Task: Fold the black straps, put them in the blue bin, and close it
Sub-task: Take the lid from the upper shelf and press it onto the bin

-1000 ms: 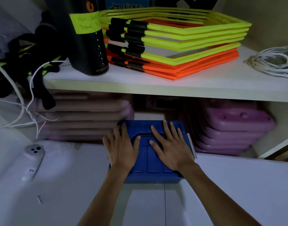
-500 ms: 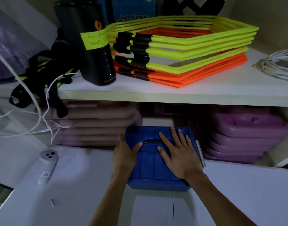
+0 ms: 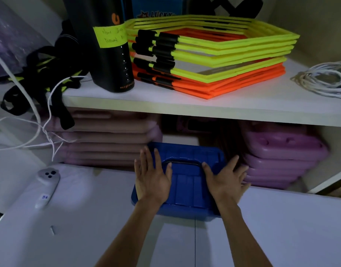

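The blue bin (image 3: pixel 185 182) sits on the white counter under the shelf, its lid on and its dark handle lying flat across the top. My left hand (image 3: pixel 151 177) lies flat on the lid's left side, fingers straight. My right hand (image 3: pixel 224 180) lies flat at the lid's right edge, fingers spread and partly past the rim. Whatever is in the bin is hidden by the lid. A bundle of black straps with yellow trim (image 3: pixel 40 78) hangs off the left end of the upper shelf.
On the shelf (image 3: pixel 185 105) stand a black cylinder (image 3: pixel 110 45), stacked yellow and orange hexagon frames (image 3: pixel 210 56) and a coiled white cable (image 3: pixel 324 79). Purple pads (image 3: pixel 281 155) and pink mats (image 3: pixel 108 139) flank the bin. A white controller (image 3: pixel 47 184) lies at left.
Both hands have slid apart on the lid, the left toward its left edge and the right toward its right edge. The view has tilted up slightly.
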Available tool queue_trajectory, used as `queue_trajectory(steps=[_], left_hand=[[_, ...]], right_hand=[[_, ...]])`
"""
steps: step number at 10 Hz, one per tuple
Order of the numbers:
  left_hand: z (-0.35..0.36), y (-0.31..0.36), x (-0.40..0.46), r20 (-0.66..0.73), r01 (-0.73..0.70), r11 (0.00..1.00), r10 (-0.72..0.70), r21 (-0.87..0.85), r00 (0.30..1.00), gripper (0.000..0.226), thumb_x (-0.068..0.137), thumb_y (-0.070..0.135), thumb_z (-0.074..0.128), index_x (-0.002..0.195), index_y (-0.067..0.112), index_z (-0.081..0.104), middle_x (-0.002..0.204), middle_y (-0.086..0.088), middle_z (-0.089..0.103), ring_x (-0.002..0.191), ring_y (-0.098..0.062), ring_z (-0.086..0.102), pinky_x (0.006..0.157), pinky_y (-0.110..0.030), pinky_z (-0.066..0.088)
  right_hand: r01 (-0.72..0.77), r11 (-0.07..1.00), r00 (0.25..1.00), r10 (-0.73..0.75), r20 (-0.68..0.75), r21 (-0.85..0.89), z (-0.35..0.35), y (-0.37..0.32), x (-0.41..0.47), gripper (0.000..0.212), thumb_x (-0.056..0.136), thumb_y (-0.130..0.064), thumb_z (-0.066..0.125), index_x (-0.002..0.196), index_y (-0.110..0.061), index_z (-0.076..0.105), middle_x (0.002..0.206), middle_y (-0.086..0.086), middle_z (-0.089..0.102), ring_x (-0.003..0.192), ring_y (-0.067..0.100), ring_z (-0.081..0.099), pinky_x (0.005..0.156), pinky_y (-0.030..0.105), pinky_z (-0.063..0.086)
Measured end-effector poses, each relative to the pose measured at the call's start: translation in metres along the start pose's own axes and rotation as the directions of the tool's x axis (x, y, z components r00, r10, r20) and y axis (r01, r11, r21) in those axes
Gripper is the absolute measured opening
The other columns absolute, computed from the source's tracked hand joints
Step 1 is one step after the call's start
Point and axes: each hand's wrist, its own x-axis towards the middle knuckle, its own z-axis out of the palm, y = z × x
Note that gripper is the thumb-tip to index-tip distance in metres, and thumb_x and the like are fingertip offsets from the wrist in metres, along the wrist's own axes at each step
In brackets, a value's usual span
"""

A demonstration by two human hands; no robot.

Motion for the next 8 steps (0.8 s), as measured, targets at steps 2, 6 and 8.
queue_trajectory(steps=[2, 6, 8], left_hand=[[0.000, 0.000, 0.001, -0.003, -0.011, 1.000, 0.011, 0.023, 1.000, 0.068, 0.098, 0.050, 0.007, 0.151, 0.011, -0.009, 0.160, -0.019, -0.010, 0.149, -0.030, -0.010, 0.122, -0.042, -0.001], [0.001, 0.000, -0.002, 0.040, 0.016, 1.000, -0.016, -0.002, 0.999, 0.070, 0.098, 0.051, 0.008, 0.150, 0.008, -0.011, 0.159, -0.021, -0.013, 0.148, -0.031, -0.010, 0.121, -0.041, -0.002], [-0.026, -0.024, -0.032, -0.058, -0.137, 0.968, 0.128, -0.210, 0.990, 0.087, 0.088, 0.063, -0.009, 0.151, 0.011, 0.018, 0.160, -0.014, 0.010, 0.149, -0.028, 0.012, 0.121, -0.044, 0.008]], right_hand=[[0.004, 0.981, 1.000, 0.000, -0.020, 0.195, -0.018, -0.011, -0.002, 0.055, 0.082, -0.048, 0.072, 0.109, -0.002, 0.058, 0.109, 0.018, 0.066, 0.098, 0.038, 0.064, 0.071, 0.036, 0.050], [0.399, 0.820, 0.906, -0.420, 0.042, -0.411, 0.018, -0.014, -0.025, 0.057, 0.099, -0.001, 0.034, 0.152, 0.002, 0.015, 0.155, 0.036, 0.015, 0.147, 0.048, 0.009, 0.120, 0.051, 0.010], [0.491, 0.856, 0.828, -0.517, 0.219, 0.164, -0.040, 0.001, -0.045, 0.052, 0.104, -0.038, 0.038, 0.153, -0.027, 0.026, 0.162, 0.004, 0.019, 0.151, 0.019, 0.009, 0.120, 0.025, 0.004]])
